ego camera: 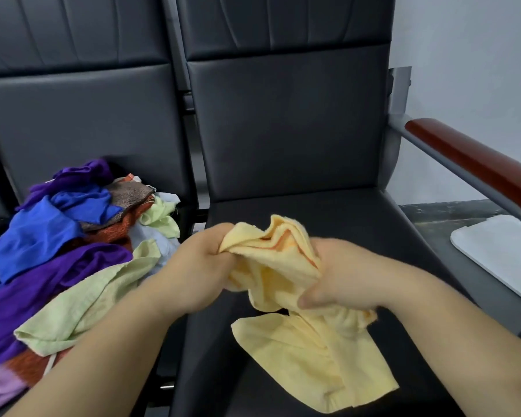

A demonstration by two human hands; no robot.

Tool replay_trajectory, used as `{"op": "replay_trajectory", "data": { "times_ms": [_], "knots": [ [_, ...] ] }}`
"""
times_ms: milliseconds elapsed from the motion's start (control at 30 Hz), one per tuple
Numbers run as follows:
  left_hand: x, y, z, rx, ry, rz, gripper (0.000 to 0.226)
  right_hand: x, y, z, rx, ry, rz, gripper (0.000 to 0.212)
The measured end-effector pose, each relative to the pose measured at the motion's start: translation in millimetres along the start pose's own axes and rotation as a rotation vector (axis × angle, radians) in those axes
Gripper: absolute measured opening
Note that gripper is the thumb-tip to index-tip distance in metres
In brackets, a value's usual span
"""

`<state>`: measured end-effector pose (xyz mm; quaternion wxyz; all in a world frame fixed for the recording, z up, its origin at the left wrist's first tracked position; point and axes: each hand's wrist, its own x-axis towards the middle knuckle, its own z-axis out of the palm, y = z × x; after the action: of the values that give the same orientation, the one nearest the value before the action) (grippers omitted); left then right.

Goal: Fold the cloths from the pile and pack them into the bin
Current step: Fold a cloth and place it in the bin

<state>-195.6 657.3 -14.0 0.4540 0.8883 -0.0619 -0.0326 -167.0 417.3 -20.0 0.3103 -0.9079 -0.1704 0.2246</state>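
A crumpled yellow cloth [286, 284] with an orange stripe hangs above the black chair seat [358, 215]. My left hand [199, 266] grips its upper left part. My right hand [340, 275] grips its right side, thumb pressed onto the fabric. The cloth's lower end lies spread on the seat. The pile of cloths [57, 242] lies on the neighbouring seat at the left: purple, blue, pale green, rust orange, brown and lilac pieces. A white bin corner [500, 251] shows at the right edge, on the floor beside the chair.
Black padded backrests [283, 115] rise behind both seats. A red-brown wooden armrest [475, 164] on a grey metal frame runs along the chair's right side, between the seat and the bin. A pale wall stands behind it.
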Motion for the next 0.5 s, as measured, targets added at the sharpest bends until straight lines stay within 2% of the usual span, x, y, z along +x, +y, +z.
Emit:
{"op": "replay_trajectory", "data": {
  "times_ms": [33, 67, 100, 167, 233, 300, 333, 400, 467, 500],
  "knots": [
    [-1.0, 3.2, 2.7, -0.111, 0.015, -0.023, 0.021, 3.3, 1.1, 3.6, -0.086, 0.014, 0.033, 0.021],
    [-1.9, 6.5, 4.7, -0.208, 0.024, -0.037, 0.022, 5.5, 2.1, 4.8, -0.114, 0.045, 0.046, 0.013],
    [-2.5, 9.7, 6.0, -0.278, 0.017, -0.035, 0.021, 7.7, 2.7, 3.4, -0.086, 0.097, 0.047, 0.018],
    [-2.5, 11.3, 5.2, -0.329, -0.061, -0.020, 0.015, 9.7, 4.7, -4.2, 0.154, 0.230, 0.063, 0.022],
    [-1.9, 8.6, 2.4, -0.172, -0.136, -0.034, 0.023, 4.9, 4.6, -13.4, 0.466, 0.317, 0.071, 0.017],
    [-0.7, 4.8, 2.6, 0.042, -0.096, -0.055, 0.015, 0.1, 3.4, -18.8, 0.644, 0.261, -0.024, 0.014],
    [-0.1, 3.4, 3.0, 0.029, -0.061, -0.063, 0.010, -2.5, 2.7, -19.3, 0.676, 0.196, -0.081, 0.022],
    [0.5, 2.8, 3.9, -0.135, 0.003, -0.059, 0.015, -7.0, -0.5, -17.7, 0.607, 0.053, -0.109, 0.040],
    [1.7, 3.1, 5.9, -0.316, 0.093, -0.046, 0.020, -2.9, 1.9, -10.3, 0.255, 0.020, -0.055, 0.044],
    [1.8, 5.6, 7.7, -0.409, 0.129, -0.045, 0.020, 0.6, 4.4, -6.6, 0.058, 0.042, -0.022, 0.035]
  ]
}}
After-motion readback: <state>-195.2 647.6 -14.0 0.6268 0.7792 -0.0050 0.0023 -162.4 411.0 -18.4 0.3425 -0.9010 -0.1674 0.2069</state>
